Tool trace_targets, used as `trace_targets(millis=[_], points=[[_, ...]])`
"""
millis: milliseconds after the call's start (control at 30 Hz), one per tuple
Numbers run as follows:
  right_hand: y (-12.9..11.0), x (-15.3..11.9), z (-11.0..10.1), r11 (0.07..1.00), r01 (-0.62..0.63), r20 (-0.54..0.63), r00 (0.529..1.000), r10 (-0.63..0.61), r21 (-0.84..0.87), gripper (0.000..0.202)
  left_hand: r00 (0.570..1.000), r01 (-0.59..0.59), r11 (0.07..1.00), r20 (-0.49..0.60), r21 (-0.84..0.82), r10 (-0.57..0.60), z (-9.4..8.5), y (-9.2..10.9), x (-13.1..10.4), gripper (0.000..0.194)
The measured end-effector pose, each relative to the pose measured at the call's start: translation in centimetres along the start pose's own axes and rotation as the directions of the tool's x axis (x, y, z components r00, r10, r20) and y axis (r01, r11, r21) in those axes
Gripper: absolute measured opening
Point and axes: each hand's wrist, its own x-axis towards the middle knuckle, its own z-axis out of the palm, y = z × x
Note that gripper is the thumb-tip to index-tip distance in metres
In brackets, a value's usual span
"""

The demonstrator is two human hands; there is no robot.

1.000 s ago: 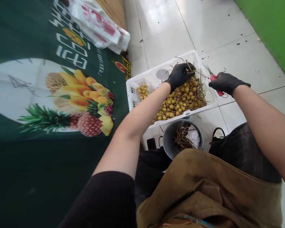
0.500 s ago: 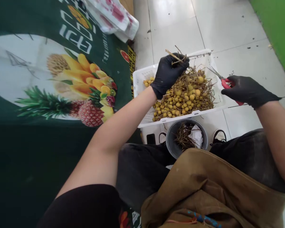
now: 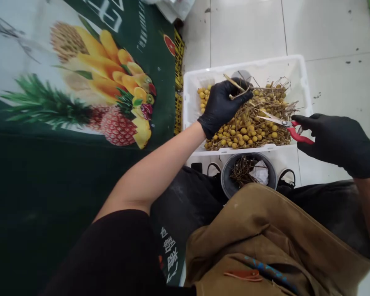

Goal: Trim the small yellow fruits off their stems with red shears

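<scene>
My left hand [image 3: 224,105], in a black glove, is closed around the woody stems of a bunch of longans [image 3: 245,130]. Cut stem ends poke out above its fingers. My right hand [image 3: 339,139], gloved in black too, grips red-handled snips [image 3: 286,124]. Their thin blades are parted and point left, over the fruit and close to the stems below my left hand. Beneath both hands stands a white plastic crate [image 3: 306,92] holding many yellow-brown longans and tangled twigs. Where the held bunch ends and the pile begins, I cannot tell.
A grey bucket [image 3: 225,181] with twigs and white paper stands between my feet, before the crate. At left hangs a green printed fruit banner [image 3: 111,90], beside yellow crates [image 3: 179,61]. A dark flat object [image 3: 196,167] lies near my left shoe.
My right hand has brought the snips left and down over the fruit, their blades now spread wider. My left hand still grips the stems. The view has shifted.
</scene>
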Motion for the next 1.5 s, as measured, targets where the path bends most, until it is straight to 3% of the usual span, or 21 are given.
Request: trace_targets(millis=[367,600,833,1033,1267,1500], points=[[-2.1,1.0,-1.4,0.984,-0.059,0.065,0.995,0.071,-0.166,0.066,0.977,0.213,0.975,0.009,-0.065,-0.213,0.9,0.9,2.0,0.026],[-3.3,1.8,-1.2,0.985,-0.076,0.175,0.979,0.102,-0.153,0.054,0.988,0.117,0.993,0.102,-0.026,-0.114,1.0,-1.3,2.6,0.038],[-3.2,0.5,0.8,0.982,0.009,0.066,0.998,0.003,-0.191,0.062,0.965,0.264,0.96,0.017,-0.094,-0.263,0.0,-4.2,4.0,0.05],[-3.5,0.7,0.7,0.986,0.014,0.036,0.999,-0.008,-0.165,0.063,0.968,0.249,0.961,0.001,-0.117,-0.251,0.0,-4.8,4.5,0.069],[-5.1,1.6,0.8,0.993,-0.006,0.155,0.988,0.025,-0.121,0.056,0.972,0.234,0.964,0.01,-0.128,-0.235,0.0,-5.2,4.5,0.061],[-5.6,0.8,1.4,0.995,-0.033,0.075,0.996,0.041,-0.098,0.055,0.971,0.236,0.962,0.006,-0.14,-0.237,-0.5,-6.4,4.9,0.065]])
